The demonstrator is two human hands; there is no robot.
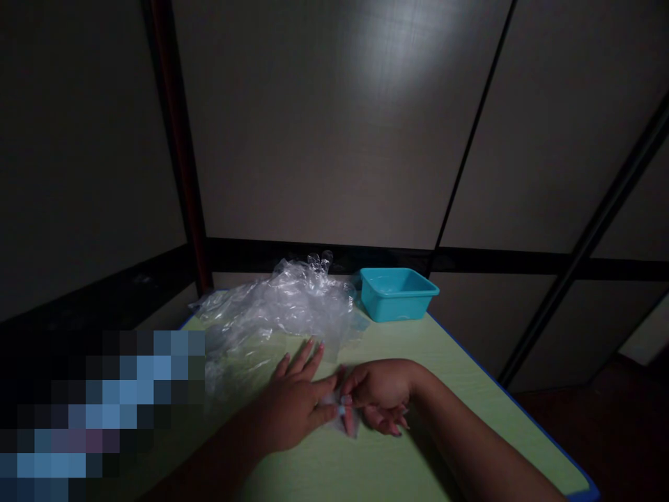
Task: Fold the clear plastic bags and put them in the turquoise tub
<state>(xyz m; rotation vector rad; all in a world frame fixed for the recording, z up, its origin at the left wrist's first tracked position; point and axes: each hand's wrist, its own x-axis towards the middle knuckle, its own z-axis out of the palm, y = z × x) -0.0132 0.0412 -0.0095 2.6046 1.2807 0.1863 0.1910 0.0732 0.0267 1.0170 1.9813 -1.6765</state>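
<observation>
A small clear plastic bag [353,422] lies on the table in front of me, with something pink and a light blue spot showing in it. My left hand [299,413] rests palm down at its left side, fingers spread. The left thumb and index fingertip touch the bag's edge. From the right, my right hand [384,390] bends over the bag and pinches its upper part between thumb and index finger. The other right fingers are loosely curled. Part of the bag and its contents is hidden by my fingers.
A crumpled heap of clear plastic bags [293,300] covers the back left of the green table [444,369]. A turquoise plastic bin [397,307] stands at the back right, near the blue table edge. Dark-framed panels [324,139] rise behind. A pixelated patch hides the lower left.
</observation>
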